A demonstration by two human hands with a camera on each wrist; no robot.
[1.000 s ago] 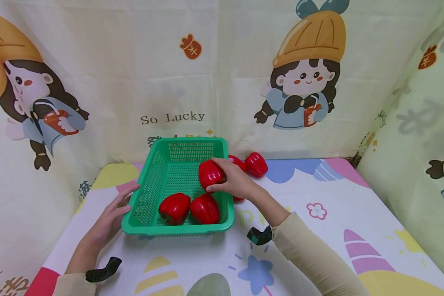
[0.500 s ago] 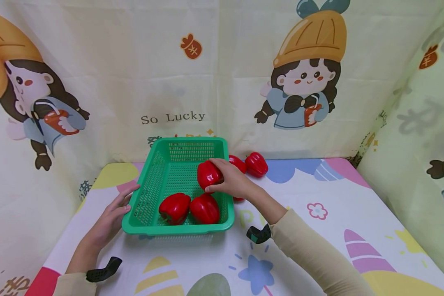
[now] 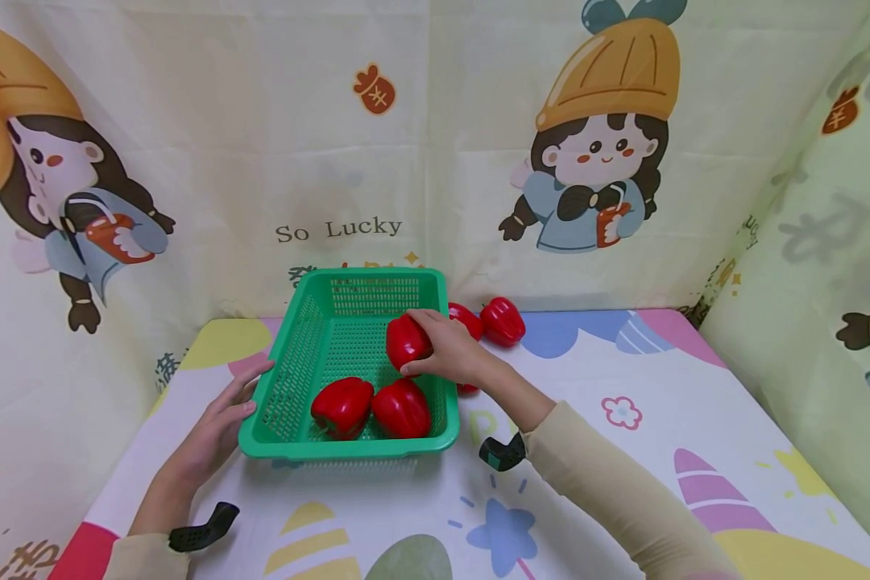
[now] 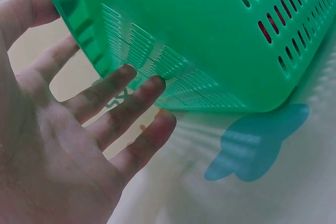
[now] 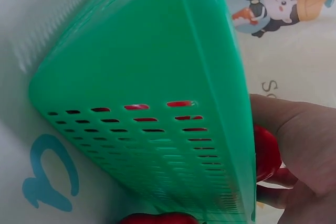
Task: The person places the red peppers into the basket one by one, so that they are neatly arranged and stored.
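Note:
A green plastic basket [image 3: 348, 451] with slotted walls stands on the table. Inside its right half, my right hand [image 3: 455, 352] grips a red bell pepper [image 3: 408, 342] from the right, thumb low and fingers over the top. Two more red bell peppers lie side by side near the basket's front wall, a left one [image 3: 342, 408] and a right one [image 3: 403, 408]. My left hand [image 3: 213, 427] is at the basket's left rim, fingers spread. In the left wrist view, those fingers [image 4: 123, 106] extend along the basket's outer wall. The right wrist view has the held pepper partly hidden behind the rim.
Right of the basket, a red bell pepper [image 3: 503, 322] sits toward the table's back edge, with another [image 3: 466, 320] partly hidden beside it. Part of a further red one [image 3: 468, 388] shows under my right wrist. A printed cloth [image 3: 435, 161] hangs close behind the basket.
My right hand has shifted slightly left with the held bell pepper, deeper over the basket. The left hand, the basket and the other peppers have stayed put.

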